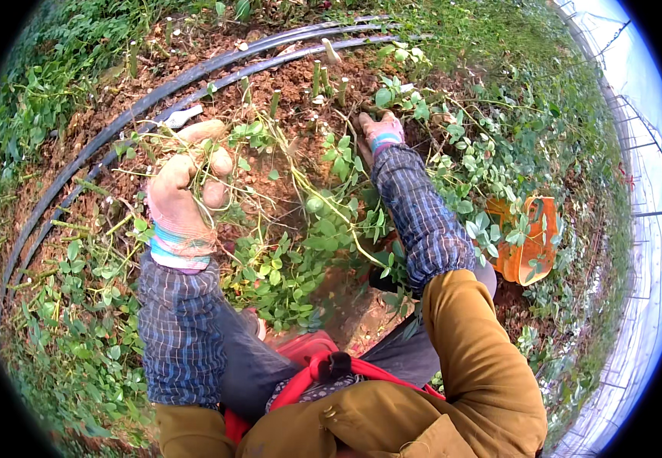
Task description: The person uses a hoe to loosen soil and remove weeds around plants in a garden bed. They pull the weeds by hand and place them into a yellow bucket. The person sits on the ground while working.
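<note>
My left hand (182, 183), in a pale, dirt-stained glove with a striped cuff, curls its fingers around thin leafy stems (300, 179). Those long stems trail right and down across the middle, with green leaves on them. Farther right, my right hand (381, 128), gloved the same way, reaches low among brown twigs and foliage (423, 107) by the soil. Its fingers are bent, and their tips are partly hidden, so what they grip cannot be made out. Short cut green stubs (317, 79) stand upright in the reddish soil between and beyond the hands.
Two dark hoses (155, 95) curve over the soil beyond my left hand. A white plastic piece (184, 116) lies beside them. At right, an orange plastic container (528, 240) sits among leaves. A translucent sheet wall (655, 153) bounds the far right. Leafy plants (79, 343) crowd the left.
</note>
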### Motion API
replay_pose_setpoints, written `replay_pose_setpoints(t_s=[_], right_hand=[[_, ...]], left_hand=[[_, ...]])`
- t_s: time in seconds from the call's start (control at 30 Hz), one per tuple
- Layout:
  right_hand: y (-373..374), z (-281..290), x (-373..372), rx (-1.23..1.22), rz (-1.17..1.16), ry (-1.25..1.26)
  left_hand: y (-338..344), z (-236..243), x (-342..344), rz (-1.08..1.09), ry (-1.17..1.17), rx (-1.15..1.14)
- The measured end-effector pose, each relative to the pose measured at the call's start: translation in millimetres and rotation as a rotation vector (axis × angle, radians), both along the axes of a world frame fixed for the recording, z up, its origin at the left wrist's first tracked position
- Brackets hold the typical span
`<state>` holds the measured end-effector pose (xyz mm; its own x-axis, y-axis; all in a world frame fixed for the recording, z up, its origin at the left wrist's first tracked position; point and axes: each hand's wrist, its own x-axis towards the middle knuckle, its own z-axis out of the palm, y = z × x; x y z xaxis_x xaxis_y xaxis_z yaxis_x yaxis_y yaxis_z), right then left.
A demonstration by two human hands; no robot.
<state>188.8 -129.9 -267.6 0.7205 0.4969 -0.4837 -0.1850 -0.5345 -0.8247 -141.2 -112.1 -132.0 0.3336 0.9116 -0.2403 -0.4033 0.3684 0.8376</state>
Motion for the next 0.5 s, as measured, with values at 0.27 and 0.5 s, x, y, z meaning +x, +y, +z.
replay_pose_setpoints(t_s=[0.27,0.5], right_hand=[[10.5,-32.4,25.4,-0.313,0.151,-0.374],[10.7,-29.8,12.3,-0.013,-0.017,0.100]], left_hand=[[0.0,-8.9,7.8,-0.083,-0.035,0.051],[1.7,-17.0,10.1,-0.031,-0.062,0.043]])
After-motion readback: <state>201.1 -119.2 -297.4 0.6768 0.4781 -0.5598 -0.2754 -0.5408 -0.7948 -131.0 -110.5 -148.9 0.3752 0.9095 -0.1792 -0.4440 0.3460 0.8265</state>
